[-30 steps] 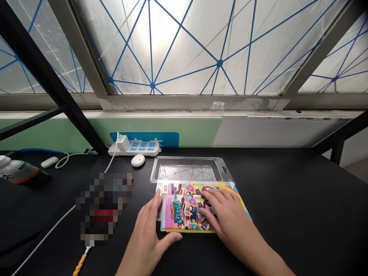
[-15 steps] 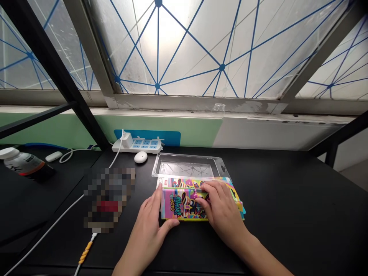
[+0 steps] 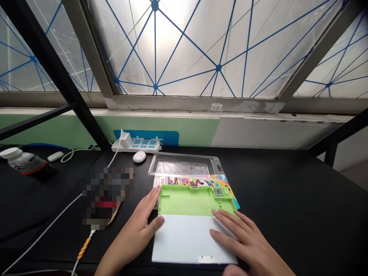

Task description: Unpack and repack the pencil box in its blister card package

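Note:
A pencil case lies unfolded in front of me. Its shallow green tray point(image 3: 186, 200) is at the back, with a small clear-covered compartment point(image 3: 218, 192) at its right end. The white inner side of its lid point(image 3: 181, 239) lies flat toward me, a small metal-like plate at its front edge. My left hand point(image 3: 140, 222) rests along the left side, fingers stretched out at the tray's corner and thumb over the lid's edge. My right hand point(image 3: 241, 235) is spread over the right part, fingertips on the tray and the lid. Neither hand grips anything.
Behind the case are a colourful printed card point(image 3: 198, 180) and a clear plastic blister shell point(image 3: 184, 165). A white power strip point(image 3: 143, 145) and a round white case point(image 3: 139, 156) stand near the wall. At left are a blurred-out phone-like object point(image 3: 107, 199), cables and a bottle point(image 3: 24, 163).
The closed, brightly printed pencil case is now open, its lid folded down toward me. The right hand has moved lower and spread its fingers; the left has shifted slightly left.

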`<state>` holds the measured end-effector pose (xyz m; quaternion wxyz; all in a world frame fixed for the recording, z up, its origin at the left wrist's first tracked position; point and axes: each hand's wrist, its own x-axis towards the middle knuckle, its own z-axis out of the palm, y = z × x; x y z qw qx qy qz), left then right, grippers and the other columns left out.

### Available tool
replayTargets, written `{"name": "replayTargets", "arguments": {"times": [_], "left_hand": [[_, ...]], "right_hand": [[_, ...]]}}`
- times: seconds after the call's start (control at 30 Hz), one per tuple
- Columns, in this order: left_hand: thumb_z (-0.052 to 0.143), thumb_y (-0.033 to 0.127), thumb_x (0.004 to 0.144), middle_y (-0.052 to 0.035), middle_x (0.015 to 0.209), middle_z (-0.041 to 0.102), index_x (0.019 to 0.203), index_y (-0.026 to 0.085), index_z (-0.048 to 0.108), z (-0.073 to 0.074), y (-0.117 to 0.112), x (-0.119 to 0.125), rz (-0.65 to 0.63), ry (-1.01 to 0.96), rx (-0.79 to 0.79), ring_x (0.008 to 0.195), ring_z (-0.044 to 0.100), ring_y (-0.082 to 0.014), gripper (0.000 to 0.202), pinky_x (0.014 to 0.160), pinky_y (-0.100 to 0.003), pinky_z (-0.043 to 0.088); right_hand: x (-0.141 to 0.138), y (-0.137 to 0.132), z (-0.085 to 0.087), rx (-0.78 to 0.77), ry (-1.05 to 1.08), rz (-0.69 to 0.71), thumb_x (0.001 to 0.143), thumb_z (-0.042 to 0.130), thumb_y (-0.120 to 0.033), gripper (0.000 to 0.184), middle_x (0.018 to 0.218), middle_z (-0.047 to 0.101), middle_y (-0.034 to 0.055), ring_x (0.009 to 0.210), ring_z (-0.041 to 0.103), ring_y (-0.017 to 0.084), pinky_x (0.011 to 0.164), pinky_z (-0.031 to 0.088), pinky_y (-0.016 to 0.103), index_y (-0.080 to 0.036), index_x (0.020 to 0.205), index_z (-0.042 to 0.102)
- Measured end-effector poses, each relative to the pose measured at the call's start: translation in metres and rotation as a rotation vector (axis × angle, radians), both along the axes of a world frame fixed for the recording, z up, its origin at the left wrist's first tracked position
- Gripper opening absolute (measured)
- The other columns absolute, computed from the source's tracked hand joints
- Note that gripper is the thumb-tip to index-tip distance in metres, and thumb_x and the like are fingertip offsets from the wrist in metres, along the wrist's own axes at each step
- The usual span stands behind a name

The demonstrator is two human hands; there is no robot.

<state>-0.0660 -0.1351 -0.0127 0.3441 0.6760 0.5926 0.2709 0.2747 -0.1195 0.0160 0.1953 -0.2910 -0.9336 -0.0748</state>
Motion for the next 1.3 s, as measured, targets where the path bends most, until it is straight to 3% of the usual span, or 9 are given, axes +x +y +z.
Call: {"name": "replayTargets", "arguments": {"times": [0.07,0.17,0.3,0.43,0.6,0.77,1.0,1.13,1.3], "left_hand": [[0.053,0.059,0.094,-0.0021,0.165,0.023,0.158,0.035,0.021,-0.003,0.001,0.004,0.033,0.066,0.008,0.151,0.021,-0.0312,0.076,0.121,-0.053,0.024],[0.056,0.052,0.095,-0.0022,0.164,0.027,0.158,0.036,0.023,-0.007,0.002,0.008,0.069,0.092,0.032,0.150,0.026,-0.0300,0.072,0.120,-0.051,0.028],[0.043,0.051,0.101,-0.0031,0.161,0.034,0.156,0.034,0.031,-0.009,0.001,0.005,0.091,0.045,0.060,0.149,0.029,-0.0290,0.059,0.120,-0.052,0.028],[0.032,0.053,0.103,-0.0026,0.159,0.039,0.153,0.033,0.037,-0.009,0.001,0.003,0.117,-0.060,0.043,0.147,0.033,-0.0285,0.055,0.120,-0.052,0.027],[0.025,0.062,0.101,-0.0056,0.158,0.039,0.153,0.029,0.038,-0.009,-0.001,0.002,0.127,-0.179,0.000,0.146,0.034,-0.0308,0.063,0.120,-0.052,0.027],[0.026,0.064,0.100,-0.0060,0.159,0.038,0.153,0.029,0.037,-0.016,0.000,-0.001,0.127,-0.198,-0.010,0.148,0.031,-0.0309,0.065,0.121,-0.052,0.024],[0.038,0.055,0.101,-0.0069,0.159,0.039,0.152,0.029,0.038,-0.016,0.002,0.002,0.124,-0.154,0.018,0.146,0.035,-0.0288,0.057,0.121,-0.050,0.026],[0.050,0.051,0.098,-0.0045,0.155,0.044,0.150,0.033,0.036,-0.003,0.004,0.007,0.141,-0.149,0.068,0.142,0.042,-0.0272,0.057,0.116,-0.044,0.037],[0.065,0.049,0.090,-0.0030,0.157,0.042,0.153,0.037,0.028,0.040,0.033,0.019,0.151,-0.034,0.204,0.142,0.043,-0.0281,0.074,0.114,-0.044,0.040]], "right_hand": [[0.017,-0.001,-0.016,-0.055,0.006,-0.114,0.076,0.074,-0.062,0.076,0.153,0.046,0.0130,0.131,0.053,0.036,0.102,0.048,0.047,-0.028,0.140,0.053],[0.035,0.002,-0.033,-0.189,0.035,-0.323,0.071,0.079,-0.051,0.101,0.163,0.026,0.0139,0.139,0.041,0.044,0.104,0.047,0.057,-0.029,0.156,0.030],[0.044,0.013,-0.041,-0.320,0.097,-0.372,0.075,0.077,-0.040,0.106,0.161,0.031,0.0132,0.138,0.044,0.041,0.101,0.052,0.054,-0.030,0.160,0.015],[0.045,0.022,-0.051,-0.325,0.239,-0.366,0.085,0.068,-0.037,0.077,0.144,0.057,0.0064,0.128,0.057,0.035,0.090,0.060,0.045,-0.033,0.154,0.033],[0.040,0.024,-0.061,-0.307,0.365,-0.478,0.094,0.057,-0.041,0.045,0.130,0.068,0.0036,0.117,0.066,0.029,0.083,0.063,0.039,-0.032,0.138,0.055],[0.034,0.024,-0.056,-0.292,0.386,-0.498,0.097,0.052,-0.041,0.038,0.124,0.071,0.0051,0.110,0.069,0.027,0.085,0.062,0.042,-0.030,0.134,0.056],[0.025,0.023,-0.055,-0.289,0.393,-0.468,0.093,0.062,-0.042,0.054,0.128,0.068,0.0096,0.113,0.067,0.030,0.088,0.061,0.044,-0.028,0.142,0.047],[0.019,0.019,-0.050,-0.327,0.466,-0.424,0.097,0.056,-0.036,0.045,0.124,0.069,0.0084,0.104,0.071,0.026,0.081,0.063,0.038,-0.031,0.141,0.049],[0.016,0.049,-0.018,-0.239,0.507,-0.364,0.094,0.062,-0.038,0.042,0.120,0.071,0.0084,0.103,0.070,0.027,0.083,0.061,0.039,-0.028,0.134,0.057]]}}
